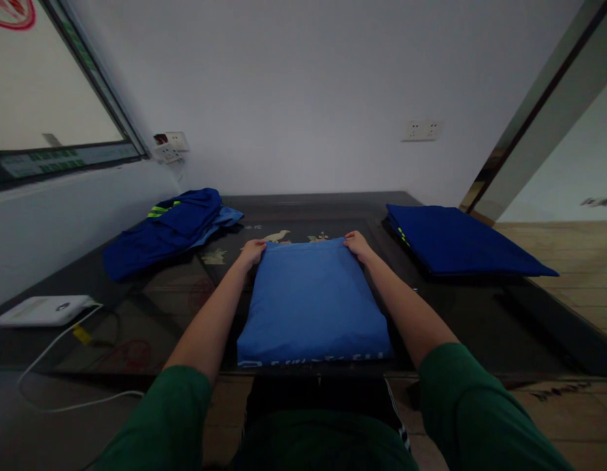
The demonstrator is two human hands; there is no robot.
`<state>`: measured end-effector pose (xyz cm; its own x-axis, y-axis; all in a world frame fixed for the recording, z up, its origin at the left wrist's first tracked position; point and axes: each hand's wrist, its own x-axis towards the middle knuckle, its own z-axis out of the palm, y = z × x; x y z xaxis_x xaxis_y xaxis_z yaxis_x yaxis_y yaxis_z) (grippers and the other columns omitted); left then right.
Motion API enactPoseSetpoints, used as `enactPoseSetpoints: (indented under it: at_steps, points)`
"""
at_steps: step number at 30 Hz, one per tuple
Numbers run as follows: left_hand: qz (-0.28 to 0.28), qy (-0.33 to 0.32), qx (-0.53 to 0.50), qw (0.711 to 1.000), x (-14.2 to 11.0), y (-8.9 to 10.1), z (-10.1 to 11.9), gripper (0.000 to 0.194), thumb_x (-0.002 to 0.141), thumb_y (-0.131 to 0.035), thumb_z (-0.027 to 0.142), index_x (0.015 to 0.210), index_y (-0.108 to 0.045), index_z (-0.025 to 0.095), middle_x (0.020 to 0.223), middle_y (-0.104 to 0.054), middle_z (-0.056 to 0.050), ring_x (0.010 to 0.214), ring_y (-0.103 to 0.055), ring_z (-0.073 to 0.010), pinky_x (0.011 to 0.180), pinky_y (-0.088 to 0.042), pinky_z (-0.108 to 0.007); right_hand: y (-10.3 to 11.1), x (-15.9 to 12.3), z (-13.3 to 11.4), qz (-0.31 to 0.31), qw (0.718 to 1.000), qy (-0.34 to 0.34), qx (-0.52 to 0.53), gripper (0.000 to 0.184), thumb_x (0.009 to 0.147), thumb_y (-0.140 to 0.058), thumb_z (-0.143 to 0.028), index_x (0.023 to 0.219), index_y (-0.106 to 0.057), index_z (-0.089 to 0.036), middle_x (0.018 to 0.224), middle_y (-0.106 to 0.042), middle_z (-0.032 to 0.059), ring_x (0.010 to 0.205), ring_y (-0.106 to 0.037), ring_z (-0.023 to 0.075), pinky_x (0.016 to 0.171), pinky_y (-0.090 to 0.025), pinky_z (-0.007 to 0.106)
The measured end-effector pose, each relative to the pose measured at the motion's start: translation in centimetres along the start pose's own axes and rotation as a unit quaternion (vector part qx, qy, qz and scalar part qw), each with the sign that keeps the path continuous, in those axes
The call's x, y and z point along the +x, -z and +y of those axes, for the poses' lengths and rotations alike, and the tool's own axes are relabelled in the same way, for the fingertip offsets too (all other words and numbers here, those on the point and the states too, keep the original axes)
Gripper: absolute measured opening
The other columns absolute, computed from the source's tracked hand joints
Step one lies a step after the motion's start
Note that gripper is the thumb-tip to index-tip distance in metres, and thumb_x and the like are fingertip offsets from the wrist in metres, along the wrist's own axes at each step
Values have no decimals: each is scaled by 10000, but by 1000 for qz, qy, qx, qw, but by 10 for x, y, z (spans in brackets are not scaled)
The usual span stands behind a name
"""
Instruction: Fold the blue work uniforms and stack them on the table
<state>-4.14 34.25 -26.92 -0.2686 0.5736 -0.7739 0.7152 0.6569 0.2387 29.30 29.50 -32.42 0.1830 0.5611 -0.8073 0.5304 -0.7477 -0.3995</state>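
A light blue garment (316, 301), folded into a flat, near-square bundle, lies in front of me on the dark table (303, 204). White printing shows along its near edge. My left hand (254, 250) grips the far left corner, fingers closed on the cloth. At the far right corner, my right hand (356, 244) pinches the fabric in the same way. The far edge runs nearly straight between both hands.
Dark blue clothes (169, 229) with yellow-green stripes lie loosely heaped at the left. A neat dark blue folded stack (465, 241) sits at the right. A white device (44, 310) with a cable (48, 350) rests at the left edge. The wall (303, 98) stands behind.
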Motion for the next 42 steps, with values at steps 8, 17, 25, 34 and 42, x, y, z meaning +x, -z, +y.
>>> enactPoseSetpoints:
  at_steps: [8,17,25,34,42]
  points:
    - [51,-15,48,997,-3,-9,-5,324,767,-621,243,1067,-675,133,942,-727,-90,836,-675,-184,739,-511,-264,4,-1,8,46,999,6,-18,274,716,-593,-194,988,-612,-166,925,-682,75,793,-628,180,740,-488,302]
    - [71,-98,185,975,-25,1,7,381,846,-532,267,1207,-583,152,1165,-644,-148,1095,-593,-282,927,-458,-412,6,-28,-5,65,992,41,-100,275,808,-567,-169,1082,-581,-151,1126,-627,141,1087,-555,249,907,-431,369]
    - [-95,-270,259,922,-52,-27,22,427,925,-445,391,1329,-527,279,1439,-471,-15,1348,-387,-195,1135,-258,-336,-5,-62,-23,-77,939,226,-249,500,970,-330,-424,1391,-463,-189,1463,-395,150,1354,-335,295,1098,-261,458]
    - [-118,-167,338,919,-57,-20,3,619,949,-216,565,1490,-272,268,1546,-281,-87,1434,-221,-278,1140,-136,-569,1,-60,2,-125,945,125,-275,689,957,-206,-569,1501,-251,-149,1562,-208,153,1444,-164,289,1129,-109,581]
    - [-89,-150,350,921,-62,-17,5,624,946,-235,542,1446,-367,194,1533,-302,-119,1425,-247,-278,1148,-149,-544,5,-62,9,-102,947,160,-259,599,976,-241,-479,1482,-300,-163,1544,-272,135,1432,-217,257,1129,-117,587]
